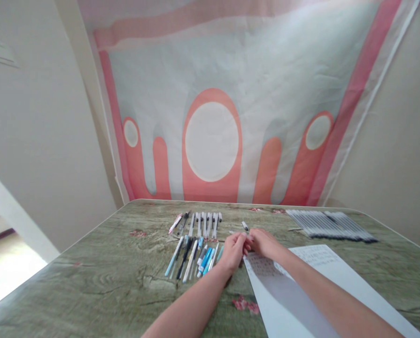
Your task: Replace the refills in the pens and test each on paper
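Observation:
My left hand (234, 250) and my right hand (264, 242) meet over the top left corner of a white sheet (301, 300) with handwriting near its top. The fingers of both are closed around something small and thin that I cannot make out. Just beyond them lies a small black and white pen piece (245, 226). To the left of my left hand, several blue, black and white pens (192, 258) lie side by side. Behind these is a row of clear pens (206, 224).
A row of clear, dark-tipped refills (331, 225) lies at the back right of the wood-patterned table (118, 281). A pink pen (175, 223) and dark pens lie at the left end of the back row. A printed cloth (283, 70) hangs behind the table.

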### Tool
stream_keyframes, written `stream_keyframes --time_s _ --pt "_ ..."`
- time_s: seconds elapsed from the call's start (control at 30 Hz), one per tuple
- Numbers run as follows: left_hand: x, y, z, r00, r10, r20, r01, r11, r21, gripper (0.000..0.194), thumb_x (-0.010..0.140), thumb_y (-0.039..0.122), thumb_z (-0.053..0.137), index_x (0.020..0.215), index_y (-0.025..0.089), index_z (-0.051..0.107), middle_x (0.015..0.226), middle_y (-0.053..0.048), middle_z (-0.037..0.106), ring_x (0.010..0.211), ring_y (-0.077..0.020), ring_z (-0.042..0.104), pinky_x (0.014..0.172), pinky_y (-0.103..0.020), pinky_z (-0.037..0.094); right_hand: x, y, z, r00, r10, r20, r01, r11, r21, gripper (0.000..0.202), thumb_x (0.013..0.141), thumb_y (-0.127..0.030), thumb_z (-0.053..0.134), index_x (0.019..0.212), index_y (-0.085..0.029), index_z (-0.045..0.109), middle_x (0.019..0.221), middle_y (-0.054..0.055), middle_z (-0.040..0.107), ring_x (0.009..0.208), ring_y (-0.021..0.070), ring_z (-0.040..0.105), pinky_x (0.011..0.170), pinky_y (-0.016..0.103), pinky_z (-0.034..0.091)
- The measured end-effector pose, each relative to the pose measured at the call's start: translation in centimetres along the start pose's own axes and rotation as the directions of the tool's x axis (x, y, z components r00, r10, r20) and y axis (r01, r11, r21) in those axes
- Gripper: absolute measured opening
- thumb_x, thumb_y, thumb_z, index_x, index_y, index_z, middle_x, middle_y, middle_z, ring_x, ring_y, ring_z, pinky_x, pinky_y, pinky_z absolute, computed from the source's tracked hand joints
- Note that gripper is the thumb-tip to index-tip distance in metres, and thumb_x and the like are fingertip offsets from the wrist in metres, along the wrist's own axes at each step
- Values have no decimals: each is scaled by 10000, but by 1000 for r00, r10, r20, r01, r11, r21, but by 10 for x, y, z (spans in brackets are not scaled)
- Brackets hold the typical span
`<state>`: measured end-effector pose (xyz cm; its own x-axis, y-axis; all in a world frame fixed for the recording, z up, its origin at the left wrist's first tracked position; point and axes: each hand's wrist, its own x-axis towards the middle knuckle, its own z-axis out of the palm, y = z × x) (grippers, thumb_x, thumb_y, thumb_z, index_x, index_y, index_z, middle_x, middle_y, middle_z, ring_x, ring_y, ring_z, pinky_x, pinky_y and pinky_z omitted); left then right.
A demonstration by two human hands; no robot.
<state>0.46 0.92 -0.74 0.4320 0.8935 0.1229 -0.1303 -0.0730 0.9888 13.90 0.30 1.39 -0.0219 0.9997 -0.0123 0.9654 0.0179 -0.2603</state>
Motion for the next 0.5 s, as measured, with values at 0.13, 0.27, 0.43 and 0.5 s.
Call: stream_keyframes --time_s 0.13,0.27,0.43,0.5 --pt "0 1 0 1000 -23 16 23 1000 2 351 786 428 443 680 124 582 537 4 526 416 -65 431 426 -186 312 -1 0 0 1000 -20 -3 21 999 44 198 755 -301 506 727 -143 623 784 94 666 713 174 593 549 233 304" --pt "-1 1 0 1000 -20 -4 20 1000 -12 350 786 433 441 685 128 578 541 1 532 415 -65 431 427 -185 313 -1 -2 -2 999 -39 -13 40 996 82 169 760 -273 489 776 -153 608 759 74 657 675 159 576 531 227 287" --pt "-1 2 1 1000 -8 -10 8 1000 -20 350 789 430 438 679 132 586 537 2 531 416 -68 435 425 -189 306 -2 1 3 998 -59 -2 59 992 111 145 741 -283 513 742 -177 612 721 47 656 655 153 565 537 227 283" --pt "-1 2 0 1000 -9 -10 8 1000 -20 350 790 427 436 681 132 588 538 1 532 418 -68 436 426 -189 307 -1 5 8 998 -63 10 61 987 148 144 729 -281 526 692 -169 609 683 42 648 641 147 557 540 226 284"
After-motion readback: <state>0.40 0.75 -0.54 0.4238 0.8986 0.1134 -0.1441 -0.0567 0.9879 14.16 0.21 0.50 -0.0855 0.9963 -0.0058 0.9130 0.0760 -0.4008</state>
